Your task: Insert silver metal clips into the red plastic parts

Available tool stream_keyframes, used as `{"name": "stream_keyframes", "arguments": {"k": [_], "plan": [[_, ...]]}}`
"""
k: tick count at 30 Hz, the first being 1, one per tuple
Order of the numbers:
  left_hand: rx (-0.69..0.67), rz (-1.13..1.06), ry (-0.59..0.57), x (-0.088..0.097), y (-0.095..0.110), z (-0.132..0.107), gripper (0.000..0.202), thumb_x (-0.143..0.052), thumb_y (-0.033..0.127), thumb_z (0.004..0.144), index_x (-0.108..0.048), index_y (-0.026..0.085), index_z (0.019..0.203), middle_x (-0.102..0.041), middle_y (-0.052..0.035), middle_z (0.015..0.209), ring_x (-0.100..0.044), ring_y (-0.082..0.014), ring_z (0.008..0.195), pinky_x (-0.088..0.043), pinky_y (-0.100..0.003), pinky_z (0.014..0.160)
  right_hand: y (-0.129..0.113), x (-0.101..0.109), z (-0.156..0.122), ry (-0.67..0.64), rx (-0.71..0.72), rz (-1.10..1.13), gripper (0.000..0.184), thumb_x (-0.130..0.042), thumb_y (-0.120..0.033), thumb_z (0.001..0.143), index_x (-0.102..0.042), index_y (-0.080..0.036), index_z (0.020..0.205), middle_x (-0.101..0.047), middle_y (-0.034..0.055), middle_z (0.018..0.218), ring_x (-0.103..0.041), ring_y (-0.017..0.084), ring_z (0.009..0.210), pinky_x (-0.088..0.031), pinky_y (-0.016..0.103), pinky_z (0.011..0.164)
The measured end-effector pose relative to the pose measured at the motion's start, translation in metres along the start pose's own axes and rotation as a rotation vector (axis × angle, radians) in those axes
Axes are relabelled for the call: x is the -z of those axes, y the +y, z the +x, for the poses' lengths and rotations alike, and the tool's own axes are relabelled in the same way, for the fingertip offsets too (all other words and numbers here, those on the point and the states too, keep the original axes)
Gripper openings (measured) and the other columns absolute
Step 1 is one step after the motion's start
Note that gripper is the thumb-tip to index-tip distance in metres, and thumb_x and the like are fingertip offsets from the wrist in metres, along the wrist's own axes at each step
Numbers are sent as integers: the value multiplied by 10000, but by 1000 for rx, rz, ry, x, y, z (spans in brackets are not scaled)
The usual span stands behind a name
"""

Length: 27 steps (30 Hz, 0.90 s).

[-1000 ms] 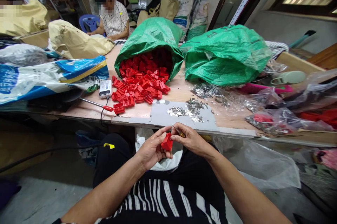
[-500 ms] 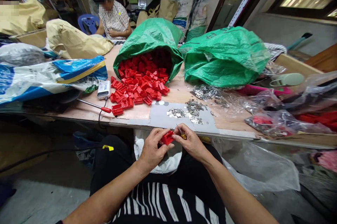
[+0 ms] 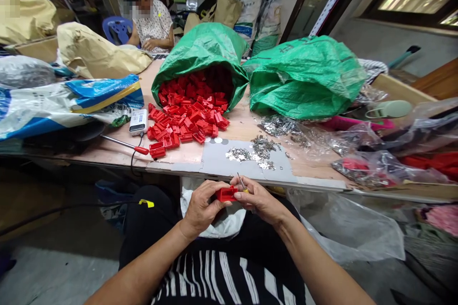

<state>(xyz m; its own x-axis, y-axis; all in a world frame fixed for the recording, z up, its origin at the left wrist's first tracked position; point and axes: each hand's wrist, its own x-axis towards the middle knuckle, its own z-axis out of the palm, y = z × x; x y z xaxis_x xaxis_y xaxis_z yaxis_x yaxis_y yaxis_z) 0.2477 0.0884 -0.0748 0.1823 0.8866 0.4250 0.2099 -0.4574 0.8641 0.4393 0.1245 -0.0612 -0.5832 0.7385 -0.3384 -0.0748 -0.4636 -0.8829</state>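
My left hand (image 3: 201, 204) is closed on a small red plastic housing (image 3: 226, 194), held over my lap just below the table edge. The housing's hollow side now faces up toward me. My right hand (image 3: 255, 198) grips a small screwdriver (image 3: 244, 184) with a yellow handle, its thin metal shaft pointing up and away. The right fingertips also touch the housing's right end; whether they pinch a small part there is hidden. Beyond the hands, small flat metal pieces (image 3: 255, 153) lie on a grey sheet (image 3: 213, 156).
A green sack (image 3: 209, 45) spills red housings (image 3: 188, 121) onto the table. Another green sack (image 3: 304, 80) lies to its right. A white device (image 3: 138, 121) with a cable and a red-handled tool (image 3: 140, 150) rest at left. A co-worker (image 3: 152, 23) sits across the table.
The red housing has turned so its open side shows more. My right fingers have shifted closer to its right end, and the screwdriver's shaft stands more visible. The view moved slightly.
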Motion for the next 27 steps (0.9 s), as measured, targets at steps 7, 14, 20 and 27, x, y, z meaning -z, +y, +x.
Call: {"name": "stream_keyframes", "arguments": {"k": [7, 14, 20, 27], "plan": [[295, -404, 20, 0, -9, -2, 286, -656, 265, 807, -621, 198, 1082, -613, -64, 1089, -562, -182, 1029, -410, -300, 944, -5, 0, 2, -72, -48, -31, 509, -720, -479, 687, -461, -185, 1011, -443, -35, 705, -256, 39, 495, -134, 186, 447], [499, -594, 119, 2, -7, -2, 434, -633, 311, 826, -528, 197, 1231, -638, -36, 1066, -585, -125, 968, -410, -226, 917, -26, 43, 32, 483, 267, -1073, 174, -555, -317, 844, -597, -178, 940, -621, 49, 924, -533, 160, 794, -377, 282, 718], [529, -591, 133, 1, -8, -1, 529, -610, 329, 843, -455, 199, 1331, -638, -33, 1050, -588, -119, 948, -419, -237, 933, -36, 52, 64, 569, 229, -1532, 154, -524, -242, 879, -617, -178, 984, -609, 79, 1007, -552, 192, 892, -364, 286, 730], [552, -622, 169, 2, -13, -1, 540, -624, 318, 832, -459, 186, 1328, -638, -45, 1036, -597, -126, 928, -461, -252, 899, -41, 53, 77, 534, 175, -1596, 111, -522, -256, 871, -603, -181, 879, -614, 67, 938, -548, 184, 819, -328, 283, 661]]}}
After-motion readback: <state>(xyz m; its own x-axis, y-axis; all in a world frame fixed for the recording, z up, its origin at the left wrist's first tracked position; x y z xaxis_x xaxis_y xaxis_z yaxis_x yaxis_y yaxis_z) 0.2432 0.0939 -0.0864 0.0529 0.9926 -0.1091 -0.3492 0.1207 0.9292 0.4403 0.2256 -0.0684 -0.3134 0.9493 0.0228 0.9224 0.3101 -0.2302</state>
